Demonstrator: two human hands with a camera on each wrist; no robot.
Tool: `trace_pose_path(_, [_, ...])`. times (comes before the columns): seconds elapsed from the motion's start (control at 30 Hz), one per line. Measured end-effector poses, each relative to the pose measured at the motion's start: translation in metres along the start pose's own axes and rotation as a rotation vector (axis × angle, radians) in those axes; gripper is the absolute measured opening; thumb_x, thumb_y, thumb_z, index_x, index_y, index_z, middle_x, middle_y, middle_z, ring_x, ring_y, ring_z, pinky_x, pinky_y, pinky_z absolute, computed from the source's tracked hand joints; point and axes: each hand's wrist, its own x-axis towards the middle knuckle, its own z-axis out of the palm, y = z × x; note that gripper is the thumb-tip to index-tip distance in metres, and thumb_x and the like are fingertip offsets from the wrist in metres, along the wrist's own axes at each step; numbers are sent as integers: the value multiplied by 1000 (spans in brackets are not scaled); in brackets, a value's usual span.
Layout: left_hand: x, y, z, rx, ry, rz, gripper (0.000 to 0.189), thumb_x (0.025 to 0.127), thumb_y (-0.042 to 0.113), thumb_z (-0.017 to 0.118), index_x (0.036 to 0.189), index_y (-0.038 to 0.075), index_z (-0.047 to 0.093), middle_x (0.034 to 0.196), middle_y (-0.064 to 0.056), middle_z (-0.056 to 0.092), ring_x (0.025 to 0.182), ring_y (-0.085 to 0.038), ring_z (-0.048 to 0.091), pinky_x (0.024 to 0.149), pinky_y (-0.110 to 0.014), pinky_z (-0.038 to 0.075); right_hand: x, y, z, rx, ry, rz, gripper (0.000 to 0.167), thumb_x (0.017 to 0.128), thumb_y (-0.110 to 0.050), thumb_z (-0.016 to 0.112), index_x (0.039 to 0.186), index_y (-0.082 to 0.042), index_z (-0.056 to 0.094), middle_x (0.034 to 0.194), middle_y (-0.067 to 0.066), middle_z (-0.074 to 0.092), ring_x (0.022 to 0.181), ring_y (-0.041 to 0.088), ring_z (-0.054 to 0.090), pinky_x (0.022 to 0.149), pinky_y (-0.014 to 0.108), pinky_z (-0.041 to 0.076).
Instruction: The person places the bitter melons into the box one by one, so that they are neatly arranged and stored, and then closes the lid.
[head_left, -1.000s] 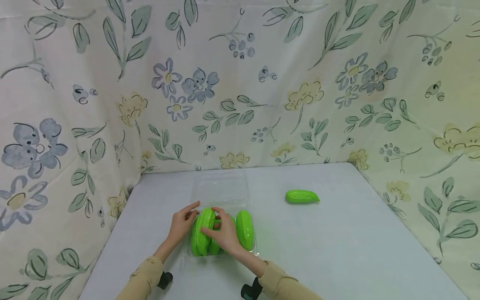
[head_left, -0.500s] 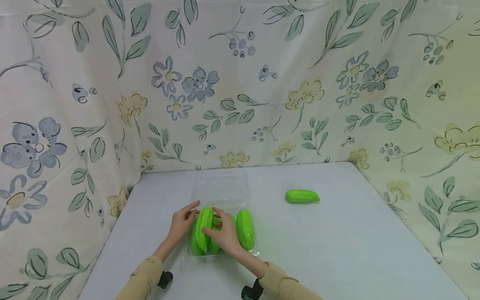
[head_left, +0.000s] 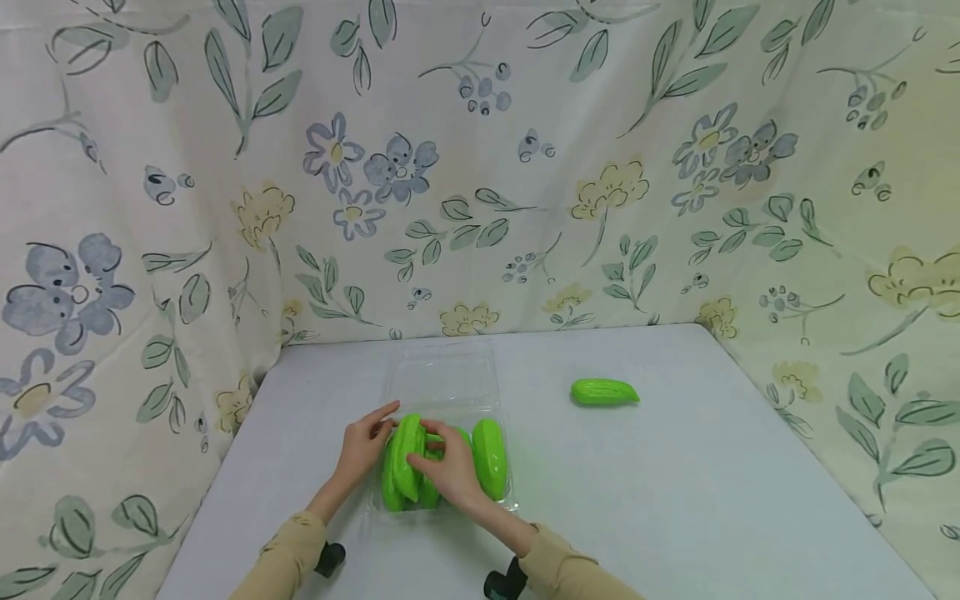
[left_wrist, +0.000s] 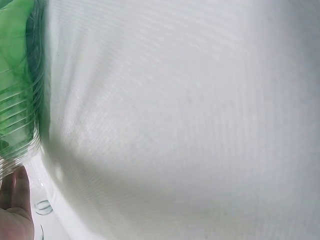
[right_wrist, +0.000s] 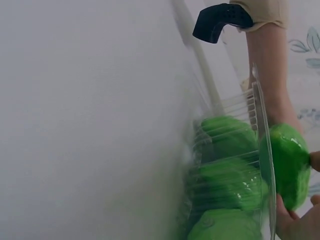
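Observation:
A clear plastic clamshell box [head_left: 512, 502] holds several bright green, ridged vegetables that look like bitter melons. One bitter melon [head_left: 408, 460] lies on top at the left, above the row; my right hand [head_left: 453, 473] pinches it between thumb and fingers. In the right wrist view this bitter melon [right_wrist: 289, 165] sits above the box's rim, with others below it behind the clear wall. My left hand [head_left: 363, 442] is at the box's left side, fingers extended near the melon's far end. The left wrist view shows its fingers [left_wrist: 21, 192] right at the box wall.
The transparent lid [head_left: 442, 375] lies folded back behind the box. Another bitter melon [head_left: 604, 392] rests alone on the white table [head_left: 675, 492], to the right. A floral cloth [head_left: 480, 167] hangs behind the table and along its sides.
The top bitter melon has shifted slightly left and away from me within the box. My right hand has moved a little with it; my left hand has stayed in place.

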Motion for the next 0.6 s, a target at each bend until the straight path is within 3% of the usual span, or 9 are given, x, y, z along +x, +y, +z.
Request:
trace_pose_path(0.17, [1,1,0,6,-1,-10,33,92,-2,56,124,2,62,99,-20,72,72,-19,67,48,-20,39,1,0,-2,6,-18,16,51,85,-22,71,129,-3,55,131,15,57,105,32,62,77,29,55])
trace_pose_path(0.4, [0,1,0,11,2,-8,33,92,-3,56,123,2,63,103,-21,70,81,-28,69,52,-19,42,-1,-1,-1,-11,-5,8,50,84,-22,71,128,-3,56,130,15,58,103,32,64,75,25,54])
trace_pose_path(0.6, [0,1,0,6,-5,-13,33,92,-3,55,124,1,62,107,-22,69,81,-29,69,52,-20,41,-2,-2,-1,3,5,9,51,83,-20,73,128,-3,56,129,15,58,103,32,64,74,23,54])
